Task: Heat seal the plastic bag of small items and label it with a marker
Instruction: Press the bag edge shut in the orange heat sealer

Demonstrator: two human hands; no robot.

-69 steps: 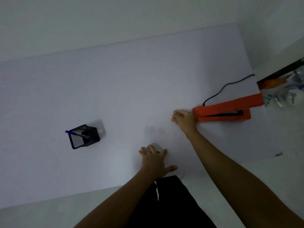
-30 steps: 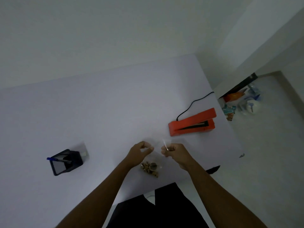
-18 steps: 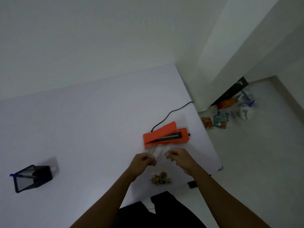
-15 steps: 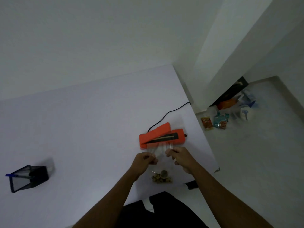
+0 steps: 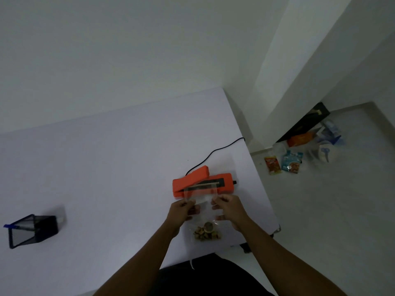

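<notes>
A clear plastic bag with small brownish items at its bottom is held over the white table. My left hand pinches its left side and my right hand pinches its right side. The bag's top edge lies across the sealing bar of the orange heat sealer, whose lid arm is raised. A blue marker pokes out of a black mesh pen holder at the table's left.
The sealer's black cord runs back to the table's right edge. Packets and bags lie on the floor by the right wall. The table's front edge is near my body.
Both hands lifted the bag from the table and carried it right to the sealer; its top edge now rests on the sealing bar. The view swung right.
</notes>
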